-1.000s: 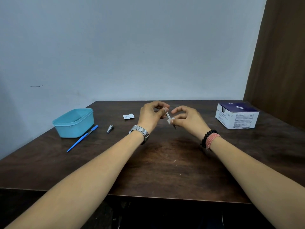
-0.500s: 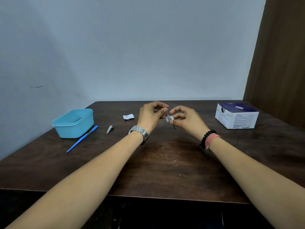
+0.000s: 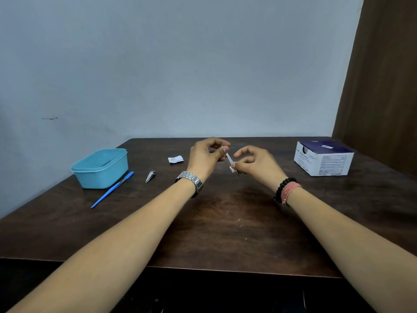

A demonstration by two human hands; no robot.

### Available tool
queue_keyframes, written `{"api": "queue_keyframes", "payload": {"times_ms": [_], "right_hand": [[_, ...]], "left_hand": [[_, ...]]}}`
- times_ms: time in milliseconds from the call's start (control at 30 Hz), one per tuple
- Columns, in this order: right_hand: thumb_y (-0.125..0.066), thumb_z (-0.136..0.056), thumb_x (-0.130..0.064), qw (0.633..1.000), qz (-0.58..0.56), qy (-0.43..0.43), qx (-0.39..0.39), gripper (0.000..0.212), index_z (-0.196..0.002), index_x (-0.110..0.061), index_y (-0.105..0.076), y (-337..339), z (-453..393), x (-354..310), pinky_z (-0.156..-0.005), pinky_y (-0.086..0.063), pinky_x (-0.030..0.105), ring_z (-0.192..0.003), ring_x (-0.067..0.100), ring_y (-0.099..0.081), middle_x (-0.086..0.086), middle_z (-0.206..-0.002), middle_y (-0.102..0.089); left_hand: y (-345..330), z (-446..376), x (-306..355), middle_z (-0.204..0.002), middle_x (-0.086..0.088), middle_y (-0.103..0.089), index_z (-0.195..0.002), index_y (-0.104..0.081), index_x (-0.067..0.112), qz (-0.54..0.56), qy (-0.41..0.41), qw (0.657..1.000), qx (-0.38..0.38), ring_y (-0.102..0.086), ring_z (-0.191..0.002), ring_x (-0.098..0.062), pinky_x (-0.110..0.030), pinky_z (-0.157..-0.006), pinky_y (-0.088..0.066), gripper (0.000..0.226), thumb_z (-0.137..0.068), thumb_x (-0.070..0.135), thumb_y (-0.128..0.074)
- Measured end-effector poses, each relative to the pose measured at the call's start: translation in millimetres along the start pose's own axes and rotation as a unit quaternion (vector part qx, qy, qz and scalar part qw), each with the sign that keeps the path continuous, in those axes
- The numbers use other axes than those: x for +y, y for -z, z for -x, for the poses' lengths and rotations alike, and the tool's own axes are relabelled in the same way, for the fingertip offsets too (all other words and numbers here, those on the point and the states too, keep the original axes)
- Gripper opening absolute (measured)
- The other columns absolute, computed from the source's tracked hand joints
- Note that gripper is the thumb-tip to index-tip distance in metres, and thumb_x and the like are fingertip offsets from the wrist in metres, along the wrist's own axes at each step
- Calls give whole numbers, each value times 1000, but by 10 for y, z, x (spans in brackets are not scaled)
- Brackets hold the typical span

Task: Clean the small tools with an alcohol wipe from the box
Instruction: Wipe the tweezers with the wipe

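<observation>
Head view only. Both hands are raised just above the dark wood table, close together near its middle, far half.

L hand: fingers curled, thumb + index tip pinch the upper end of a thin metal tool, prob. tweezers or similar, too small to tell. The tool slants down and toward the R hand. Steel watch on the L wrist.

R hand: thumb + fingers pinch a small white wipe wrapped round the lower part of the same tool; the index is arched up, loose, not touching anything. A dark tip of the tool sticks out just below the wipe. Black bead bracelet and pink cord band sit side by side on the R wrist.

So the tool is held in the air betw. the two hands, gripped at both ends, off the table.

Left of the L hand, on the table: torn white wipe packet is nearest, just beside the knuckles. Further out is a nail clipper, then a blue-handled tool lying diagonally, its far end touching or nearly touching a teal plastic tub, lid off. Can't see what's inside the tub.

Right of the R hand, well apart: wipe box, white sides, dark blue top, opening at the upper corner facing the hands.

Behind all: pale wall; brown panel beyond the box.
</observation>
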State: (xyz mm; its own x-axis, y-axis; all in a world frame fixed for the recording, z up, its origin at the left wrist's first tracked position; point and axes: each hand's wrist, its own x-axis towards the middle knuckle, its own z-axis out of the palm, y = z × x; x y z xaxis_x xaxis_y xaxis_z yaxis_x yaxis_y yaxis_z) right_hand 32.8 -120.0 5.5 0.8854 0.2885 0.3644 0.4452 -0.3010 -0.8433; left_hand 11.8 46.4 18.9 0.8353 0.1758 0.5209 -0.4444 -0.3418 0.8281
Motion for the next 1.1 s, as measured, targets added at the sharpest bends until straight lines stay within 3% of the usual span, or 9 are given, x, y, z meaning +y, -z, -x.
{"api": "queue_keyframes", "payload": {"times_ms": [200,400,533,733,833,967,1100], "right_hand": [[-76,-78,-8,1000,-12,25,-10,24,-93,-22,-63,-15,-3,3,-86,-55,37,-80,11,-70,-2,-79,-75],[-78,-78,-22,1000,11,7,-5,20,-93,-20,-65,-3,12,-14,-90,-54,36,-74,10,-70,0,-71,-75],[-76,-77,-10,999,10,42,-10,25,-95,-22,-64,-14,11,-18,-89,-55,41,-86,13,-71,1,-83,-76],[-74,-82,-21,1000,-22,16,-5,15,-93,-15,-65,-34,17,-49,-75,-53,29,-65,7,-65,3,-70,-75],[-76,-81,-20,999,-18,29,-17,18,-95,-18,-65,-42,21,-32,-84,-54,32,-73,10,-68,1,-78,-76],[-75,-82,-15,999,-30,42,-13,20,-98,-20,-64,-30,29,-40,-80,-56,34,-77,13,-69,0,-83,-76],[-71,-83,-10,998,-45,46,-1,22,-100,-19,-63,-23,32,-67,-82,-55,45,-83,32,-68,3,-83,-75]], "left_hand": [[-11,15,-15,-81,2,-67,-89,-73,15,-12,-7,1000,-10,-67,-63,-13,-31,-75,-60,12,-86,5,-68],[11,0,0,-81,2,-65,-91,-73,14,0,-3,1000,1,-67,-63,-12,-28,-75,-60,11,-87,5,-68],[-9,4,-8,-78,2,-67,-87,-72,17,-13,-11,1000,-16,-68,-65,-17,-33,-76,-60,13,-86,5,-69],[-5,-17,-16,-81,0,-67,-89,-72,17,6,0,1000,-5,-66,-65,-14,-36,-78,-60,10,-86,8,-69],[1,-16,-15,-80,2,-67,-89,-72,18,-2,-3,1000,-5,-66,-64,-14,-35,-76,-60,10,-87,9,-69],[4,-23,-18,-80,1,-68,-88,-72,17,16,1,1000,-7,-67,-65,-14,-33,-76,-60,7,-87,11,-69],[11,-18,-12,-78,-4,-68,-84,-70,14,56,17,998,-18,-66,-64,-14,-33,-75,-59,6,-86,9,-70]]}}
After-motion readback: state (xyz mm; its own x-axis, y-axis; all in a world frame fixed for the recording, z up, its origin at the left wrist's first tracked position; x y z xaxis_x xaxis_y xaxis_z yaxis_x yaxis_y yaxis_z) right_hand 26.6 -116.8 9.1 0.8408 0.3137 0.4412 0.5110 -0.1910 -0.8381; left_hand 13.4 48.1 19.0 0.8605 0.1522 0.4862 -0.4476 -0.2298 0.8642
